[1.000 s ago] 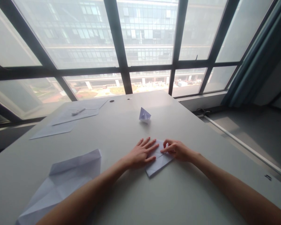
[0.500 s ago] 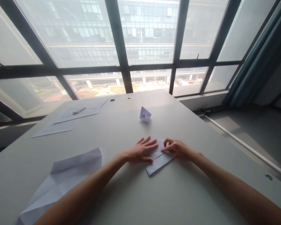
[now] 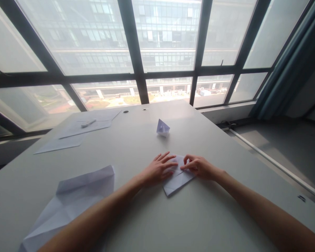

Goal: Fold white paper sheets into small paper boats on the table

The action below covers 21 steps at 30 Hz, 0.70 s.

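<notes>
The folded paper (image 3: 177,180) lies flat on the worktop (image 3: 199,217), at 6 o'clock from a small paper boat (image 3: 162,127). The left hand (image 3: 157,169) is spread flat upon it; the right hand (image 3: 199,167) is pinching a flap at its upper edge. The sheet is judged light, thin and easily creased or slid; it is best held at edges and corners.

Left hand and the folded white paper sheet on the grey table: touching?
Touching. The head view shows the left hand lying flat on the folded white paper sheet, its fingers spread over the paper's left part.
</notes>
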Motion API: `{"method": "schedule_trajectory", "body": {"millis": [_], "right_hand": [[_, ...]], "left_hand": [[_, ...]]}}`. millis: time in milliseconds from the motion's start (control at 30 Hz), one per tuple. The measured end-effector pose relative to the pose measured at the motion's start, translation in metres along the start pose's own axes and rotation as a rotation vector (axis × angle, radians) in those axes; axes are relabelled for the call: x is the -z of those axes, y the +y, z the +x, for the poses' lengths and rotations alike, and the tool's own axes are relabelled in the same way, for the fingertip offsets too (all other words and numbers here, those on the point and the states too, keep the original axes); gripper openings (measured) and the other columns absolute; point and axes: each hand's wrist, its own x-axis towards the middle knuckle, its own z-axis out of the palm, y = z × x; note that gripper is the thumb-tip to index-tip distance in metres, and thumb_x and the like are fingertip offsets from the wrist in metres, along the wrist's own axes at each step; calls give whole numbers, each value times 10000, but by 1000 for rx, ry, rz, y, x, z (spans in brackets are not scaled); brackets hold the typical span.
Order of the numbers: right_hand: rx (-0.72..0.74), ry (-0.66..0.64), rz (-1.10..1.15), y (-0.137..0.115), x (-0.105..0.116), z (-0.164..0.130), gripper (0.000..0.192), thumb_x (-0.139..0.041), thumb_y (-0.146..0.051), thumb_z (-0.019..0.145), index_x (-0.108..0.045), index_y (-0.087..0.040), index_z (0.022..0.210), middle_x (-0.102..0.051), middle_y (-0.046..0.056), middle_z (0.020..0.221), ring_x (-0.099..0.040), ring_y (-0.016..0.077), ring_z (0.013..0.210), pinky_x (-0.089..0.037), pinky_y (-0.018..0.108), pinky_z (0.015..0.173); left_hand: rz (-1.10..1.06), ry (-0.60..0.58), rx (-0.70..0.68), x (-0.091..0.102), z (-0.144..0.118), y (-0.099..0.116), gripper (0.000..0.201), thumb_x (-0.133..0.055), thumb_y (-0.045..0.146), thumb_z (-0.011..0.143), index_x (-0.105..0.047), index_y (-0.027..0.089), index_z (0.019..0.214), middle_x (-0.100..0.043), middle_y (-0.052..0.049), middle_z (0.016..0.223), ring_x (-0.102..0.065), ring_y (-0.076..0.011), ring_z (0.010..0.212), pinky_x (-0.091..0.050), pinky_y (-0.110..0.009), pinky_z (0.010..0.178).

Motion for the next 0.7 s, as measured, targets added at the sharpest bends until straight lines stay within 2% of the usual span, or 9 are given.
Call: {"method": "schedule_trajectory", "body": {"millis": [133, 233, 367, 533, 700], "right_hand": [[-13, 11, -84, -2, 0, 0, 395, -524, -127, 894, -727, -357, 1143, -644, 8, 1136, -607, 139, 799, -436, 241, 747], [-34, 32, -148, -4, 0, 1, 368, -525, -173, 920, -704, -376, 1169, -631, 6, 1161, -605, 150, 815, -436, 249, 760], [-62, 61, -204, -6, -1, 2, 360, -505, -186, 932, -676, -351, 1203, -627, 24, 1177, -594, 165, 828, -438, 249, 753], [-74, 64, -204, -3, -2, 2, 375, -481, -163, 935, -660, -330, 1218, -630, 31, 1198, -600, 180, 897, -442, 259, 790], [-45, 57, -179, -2, -1, 1, 396, -510, -144, 909, -679, -343, 1206, -630, 33, 1202, -606, 166, 855, -451, 264, 793]], "left_hand": [[22, 54, -66, 0, 0, 5, 314, -473, 321, 1008, -632, 383, 1272, -577, 10, 1385, -424, -211, 1367, -128, -454, 1215], [28, 57, -73, 2, 2, 9, 295, -500, 347, 991, -648, 358, 1246, -631, 4, 1311, -476, -202, 1322, -69, -459, 1222], [37, 58, -21, 0, 5, 11, 395, -475, 452, 989, -565, 334, 1355, -553, -21, 1423, -399, -236, 1394, -109, -489, 1214], [43, -10, -30, -1, 3, 9, 571, -481, 537, 964, -406, 324, 1489, -410, -32, 1544, -272, -284, 1465, -129, -515, 1207], [51, -22, -33, 1, 3, 11, 576, -501, 527, 955, -385, 363, 1495, -395, -20, 1553, -269, -294, 1464, -128, -527, 1204]]}}
